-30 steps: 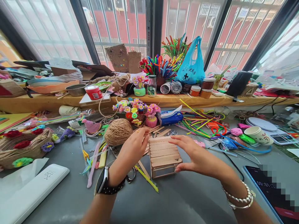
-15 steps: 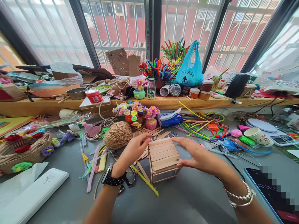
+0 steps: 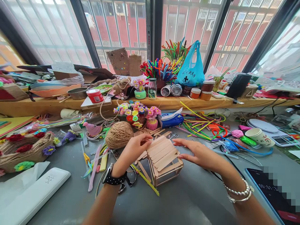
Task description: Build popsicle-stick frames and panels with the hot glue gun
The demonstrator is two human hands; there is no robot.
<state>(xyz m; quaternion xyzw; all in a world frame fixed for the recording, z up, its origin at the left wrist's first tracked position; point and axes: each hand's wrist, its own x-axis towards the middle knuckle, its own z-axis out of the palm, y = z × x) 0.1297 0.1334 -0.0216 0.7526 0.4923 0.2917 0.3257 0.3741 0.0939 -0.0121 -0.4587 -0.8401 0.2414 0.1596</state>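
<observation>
Both hands were on the little popsicle-stick box (image 3: pixel 164 161), which sat on the grey table (image 3: pixel 187 200) right in front of the person. The left hand (image 3: pixel 133 150), smartwatch on the wrist, had its fingers loosely curled against the box's far left corner, touching more than gripping. The right hand (image 3: pixel 199 153), with silver bangles, was spread flat, fingertips resting on the box's right edge, not clenched around it. The box looked turned at an angle, one corner pointing toward the person, slatted top facing up. Just left of the box lay a pair of scissors (image 3: pixel 130 178) and a yellow stick (image 3: pixel 146 184), partly under the left wrist. Behind the box, a bit left, was a ball of twine (image 3: pixel 119 134), and straight behind it a bunch of loose craft sticks (image 3: pixel 159 132) and small pots of crochet flowers (image 3: pixel 137 112). Right of the box there was a tangle of coloured pipe cleaners (image 3: pixel 199 123), farther out a paper cup (image 3: pixel 259 136). Way off to the box's left sat a woven basket (image 3: pixel 23 150) and a white power bank (image 3: pixel 32 193).
</observation>
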